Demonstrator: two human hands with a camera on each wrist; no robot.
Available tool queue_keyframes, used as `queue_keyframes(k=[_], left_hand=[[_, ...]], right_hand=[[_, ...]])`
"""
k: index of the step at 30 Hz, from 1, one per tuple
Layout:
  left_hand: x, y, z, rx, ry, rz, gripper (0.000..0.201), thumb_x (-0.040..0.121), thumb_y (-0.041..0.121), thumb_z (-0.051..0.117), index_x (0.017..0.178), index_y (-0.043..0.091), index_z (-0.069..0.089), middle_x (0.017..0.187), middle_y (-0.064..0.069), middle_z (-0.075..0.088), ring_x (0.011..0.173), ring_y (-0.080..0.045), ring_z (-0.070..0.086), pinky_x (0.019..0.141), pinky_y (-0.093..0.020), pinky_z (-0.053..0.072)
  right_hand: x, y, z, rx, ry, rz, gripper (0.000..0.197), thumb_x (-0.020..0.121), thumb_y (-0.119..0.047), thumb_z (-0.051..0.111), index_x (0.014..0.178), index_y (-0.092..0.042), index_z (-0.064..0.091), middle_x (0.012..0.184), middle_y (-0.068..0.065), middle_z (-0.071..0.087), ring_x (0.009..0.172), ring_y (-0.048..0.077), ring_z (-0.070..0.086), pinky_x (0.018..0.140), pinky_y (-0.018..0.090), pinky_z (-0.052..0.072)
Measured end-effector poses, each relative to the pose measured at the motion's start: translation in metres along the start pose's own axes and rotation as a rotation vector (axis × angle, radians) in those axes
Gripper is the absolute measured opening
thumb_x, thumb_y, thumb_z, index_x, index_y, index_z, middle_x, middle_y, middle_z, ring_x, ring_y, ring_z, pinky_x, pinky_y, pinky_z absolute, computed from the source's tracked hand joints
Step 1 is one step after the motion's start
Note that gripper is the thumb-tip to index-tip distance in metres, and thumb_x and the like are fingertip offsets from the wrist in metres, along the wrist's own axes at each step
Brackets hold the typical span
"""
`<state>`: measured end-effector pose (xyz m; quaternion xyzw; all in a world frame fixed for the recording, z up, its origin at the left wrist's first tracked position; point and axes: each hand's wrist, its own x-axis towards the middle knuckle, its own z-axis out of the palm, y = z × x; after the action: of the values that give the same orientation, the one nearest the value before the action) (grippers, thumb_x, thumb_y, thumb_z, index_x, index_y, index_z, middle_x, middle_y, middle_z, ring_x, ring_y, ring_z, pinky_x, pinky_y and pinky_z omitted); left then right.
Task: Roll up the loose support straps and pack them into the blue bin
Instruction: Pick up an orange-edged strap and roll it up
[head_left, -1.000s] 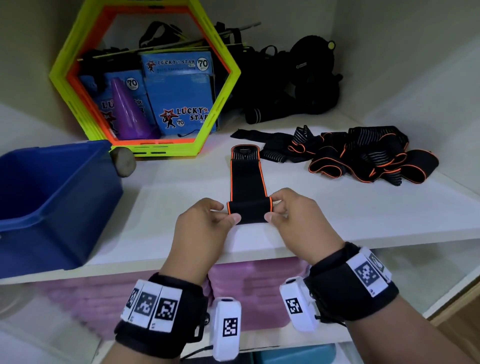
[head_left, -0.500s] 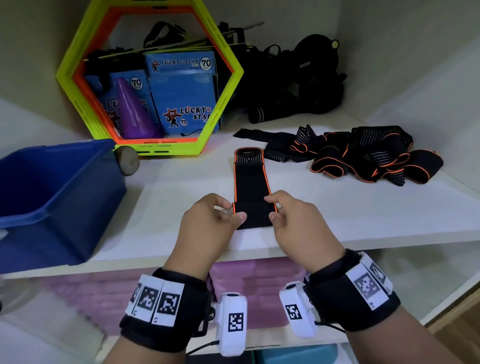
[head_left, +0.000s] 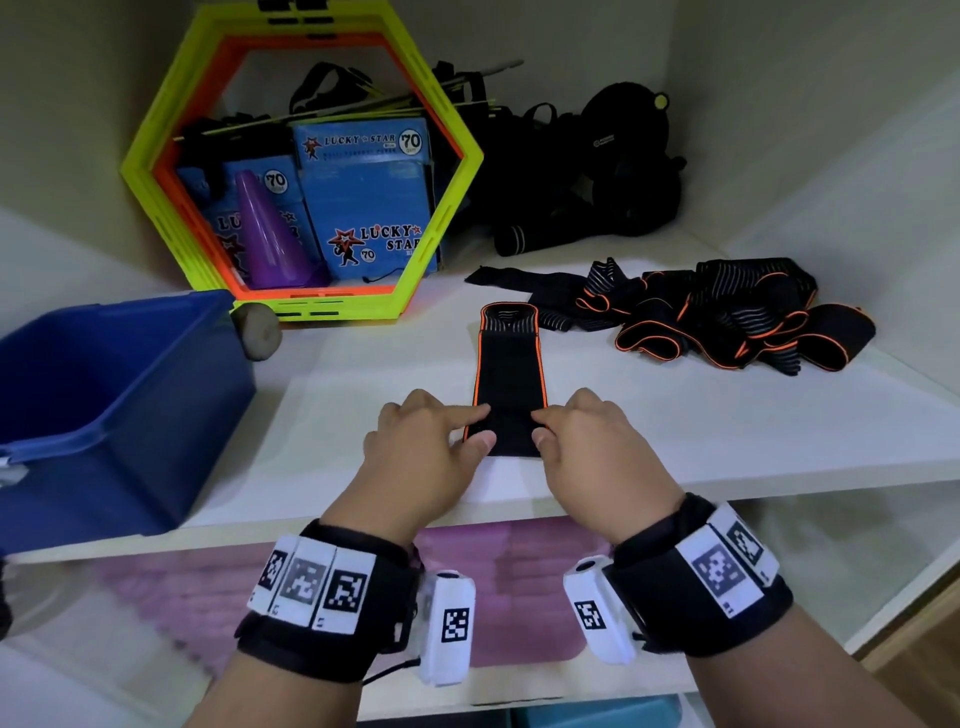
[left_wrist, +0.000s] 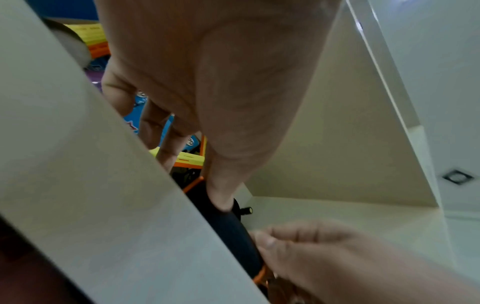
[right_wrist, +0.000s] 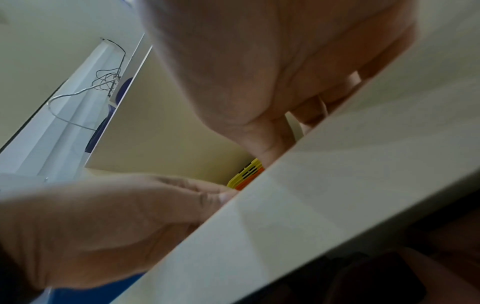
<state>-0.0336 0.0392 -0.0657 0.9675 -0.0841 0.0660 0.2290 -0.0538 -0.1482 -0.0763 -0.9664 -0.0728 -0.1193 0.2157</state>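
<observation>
A black support strap (head_left: 509, 364) with orange edging lies lengthwise on the white shelf (head_left: 727, 441). Its near end is turned over into a short fold. My left hand (head_left: 480, 428) pinches that fold from the left, forefinger on top and thumb at the near edge. My right hand (head_left: 539, 427) pinches it from the right in the same way. In the left wrist view my thumb presses on the black roll (left_wrist: 233, 232). Several loose straps (head_left: 727, 322) lie tangled at the back right. The blue bin (head_left: 104, 395) stands at the shelf's left end.
Yellow and orange hexagon frames (head_left: 436, 218) lean on the back wall, around blue boxes and a purple cone (head_left: 265, 234). A grey ball (head_left: 260, 332) sits by the bin's corner. Black gear (head_left: 597, 182) fills the back. A pink container (head_left: 519, 571) is on the shelf below.
The strap's near end, held up between both hands a second ago, now lies folded over on the shelf. Both hands have moved forward along the strap.
</observation>
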Motion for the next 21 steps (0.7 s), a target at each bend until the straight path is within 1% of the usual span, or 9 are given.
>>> queue_keyframes(k=[4,7,10,11,12,13,15,18,21], left_hand=[[-0.002,-0.009,-0.008,0.008,-0.145,-0.003,0.056,0.084,0.061,0.062,0.136,0.063,0.04,0.116,0.012,0.042,0.114,-0.015,0.036,0.1,-0.039,0.031],[0.004,-0.01,-0.009,-0.016,-0.178,0.002,0.05,0.087,0.056,0.06,0.133,0.064,0.041,0.108,0.016,0.043,0.112,-0.013,0.037,0.093,-0.035,0.028],[0.008,-0.009,-0.009,-0.084,-0.166,-0.016,0.035,0.09,0.051,0.058,0.121,0.064,0.05,0.095,0.017,0.047,0.105,-0.014,0.046,0.089,-0.035,0.032],[0.008,-0.009,-0.01,-0.112,-0.165,-0.012,0.028,0.09,0.053,0.057,0.114,0.065,0.053,0.089,0.018,0.049,0.1,-0.014,0.048,0.086,-0.035,0.034],[0.008,-0.008,-0.011,-0.126,-0.169,-0.017,0.019,0.089,0.054,0.056,0.103,0.067,0.056,0.081,0.021,0.052,0.093,-0.014,0.05,0.08,-0.035,0.034],[0.008,-0.007,-0.011,-0.141,-0.173,-0.015,0.009,0.088,0.056,0.055,0.089,0.065,0.058,0.071,0.024,0.052,0.084,-0.015,0.051,0.075,-0.035,0.034],[0.008,-0.007,-0.011,-0.215,-0.182,-0.042,0.026,0.09,0.057,0.058,0.065,0.048,0.057,0.051,0.021,0.048,0.064,-0.015,0.047,0.071,-0.035,0.032],[0.008,-0.003,-0.01,-0.307,-0.196,-0.125,0.047,0.09,0.057,0.062,0.062,0.02,0.052,0.043,0.011,0.037,0.047,-0.013,0.037,0.063,-0.032,0.031],[0.006,0.001,-0.01,-0.327,-0.19,-0.179,0.053,0.09,0.057,0.061,0.056,0.02,0.045,0.049,0.007,0.031,0.048,-0.016,0.031,0.058,-0.03,0.028]], right_hand=[[0.0,0.008,-0.012,0.049,-0.118,-0.024,0.049,0.096,-0.048,0.052,0.139,-0.025,0.053,0.116,0.006,0.054,0.11,0.028,0.054,0.095,0.041,0.047],[0.004,0.012,-0.014,0.008,-0.182,-0.014,0.047,0.093,-0.043,0.058,0.137,-0.028,0.054,0.116,0.006,0.053,0.109,0.029,0.053,0.094,0.04,0.047],[0.01,0.013,-0.011,0.009,-0.148,0.01,0.017,0.097,-0.032,0.054,0.108,-0.024,0.063,0.101,0.007,0.052,0.094,0.03,0.054,0.082,0.037,0.047],[0.012,0.012,-0.01,0.019,-0.134,0.022,0.012,0.097,-0.031,0.052,0.096,-0.023,0.061,0.096,0.007,0.051,0.089,0.03,0.053,0.077,0.037,0.045],[0.012,0.012,-0.01,0.031,-0.12,0.03,0.016,0.098,-0.03,0.051,0.086,-0.021,0.056,0.093,0.007,0.051,0.084,0.029,0.052,0.074,0.037,0.044],[0.013,0.013,-0.009,0.047,-0.106,0.036,0.022,0.099,-0.03,0.05,0.079,-0.02,0.052,0.089,0.007,0.052,0.081,0.029,0.052,0.072,0.037,0.044],[0.015,0.017,-0.007,0.099,-0.08,0.043,0.035,0.1,-0.03,0.049,0.068,-0.014,0.047,0.078,0.008,0.055,0.074,0.028,0.053,0.067,0.039,0.045],[0.017,0.021,-0.007,0.182,-0.068,0.062,0.046,0.099,-0.028,0.052,0.058,-0.012,0.037,0.057,0.007,0.041,0.057,0.024,0.043,0.056,0.036,0.033],[0.016,0.021,-0.009,0.224,-0.062,0.074,0.047,0.098,-0.028,0.053,0.059,-0.005,0.041,0.055,0.007,0.034,0.054,0.022,0.035,0.052,0.035,0.026]])
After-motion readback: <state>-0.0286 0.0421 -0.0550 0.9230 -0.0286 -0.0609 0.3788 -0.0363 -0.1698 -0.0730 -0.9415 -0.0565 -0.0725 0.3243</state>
